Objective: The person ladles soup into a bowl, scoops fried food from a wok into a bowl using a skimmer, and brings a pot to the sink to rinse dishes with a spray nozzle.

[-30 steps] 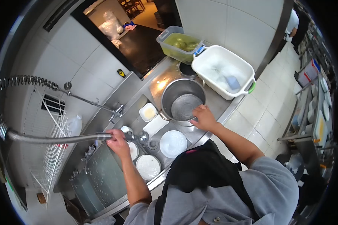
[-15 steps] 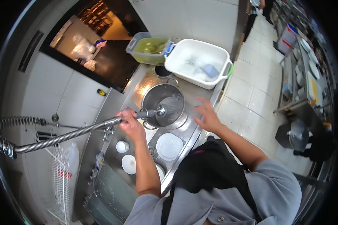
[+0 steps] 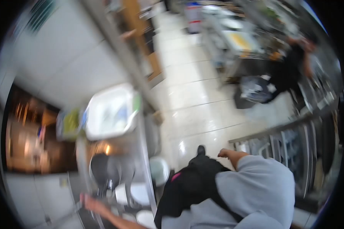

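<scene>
Strong motion blur softens the view. My left hand [image 3: 92,204] is at the lower left around the spray hose, whose metal spray head [image 3: 109,184] shows over the near edge of the steel pot [image 3: 100,168]. White dishes [image 3: 140,194] lie in the sink area beside the pot. Away from the counter, my right hand [image 3: 224,153] hangs over the floor at my right side, its fingers too smeared to read. Beyond the pot stand a white tub [image 3: 107,114] with suds and a blue item, and a container [image 3: 69,124] with green contents.
A round pale container [image 3: 159,171] is beside the counter edge. Tiled floor [image 3: 195,91] runs ahead. At the right are a rack [image 3: 290,152], a dark bin [image 3: 252,91] and a person in dark clothes [image 3: 288,66]. Another person's hand [image 3: 129,34] shows by a doorway.
The view has swung right, so the counter now sits at the left. My right hand has moved from beside the pot to my right side, away from the counter.
</scene>
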Action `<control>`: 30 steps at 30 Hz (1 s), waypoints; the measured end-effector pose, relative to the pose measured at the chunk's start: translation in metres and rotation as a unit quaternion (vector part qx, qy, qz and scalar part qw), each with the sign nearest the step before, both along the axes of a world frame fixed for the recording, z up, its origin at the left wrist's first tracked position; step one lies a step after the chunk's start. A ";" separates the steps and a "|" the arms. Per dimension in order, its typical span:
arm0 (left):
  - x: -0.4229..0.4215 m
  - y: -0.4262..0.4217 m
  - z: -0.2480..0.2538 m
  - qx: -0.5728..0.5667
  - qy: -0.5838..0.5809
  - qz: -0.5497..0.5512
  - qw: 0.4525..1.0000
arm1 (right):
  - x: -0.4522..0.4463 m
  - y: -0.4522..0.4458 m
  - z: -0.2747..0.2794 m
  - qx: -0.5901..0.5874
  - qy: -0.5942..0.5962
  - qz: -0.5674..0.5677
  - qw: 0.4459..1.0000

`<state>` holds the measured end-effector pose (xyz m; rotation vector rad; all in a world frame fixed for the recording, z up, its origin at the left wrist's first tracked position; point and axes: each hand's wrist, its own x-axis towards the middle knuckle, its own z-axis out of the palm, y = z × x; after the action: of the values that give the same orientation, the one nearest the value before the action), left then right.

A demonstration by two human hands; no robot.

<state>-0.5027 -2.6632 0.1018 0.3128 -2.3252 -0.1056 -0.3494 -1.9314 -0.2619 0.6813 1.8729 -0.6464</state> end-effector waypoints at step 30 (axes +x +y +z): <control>-0.410 0.682 -0.165 0.216 -0.110 -0.551 0.798 | -0.062 0.379 -0.021 -0.050 0.078 -0.323 0.942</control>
<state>-0.9130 -1.9814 -0.0636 -0.9067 -2.3739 -1.2294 -0.4111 -1.5523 -0.2827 1.2246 1.7300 -1.2351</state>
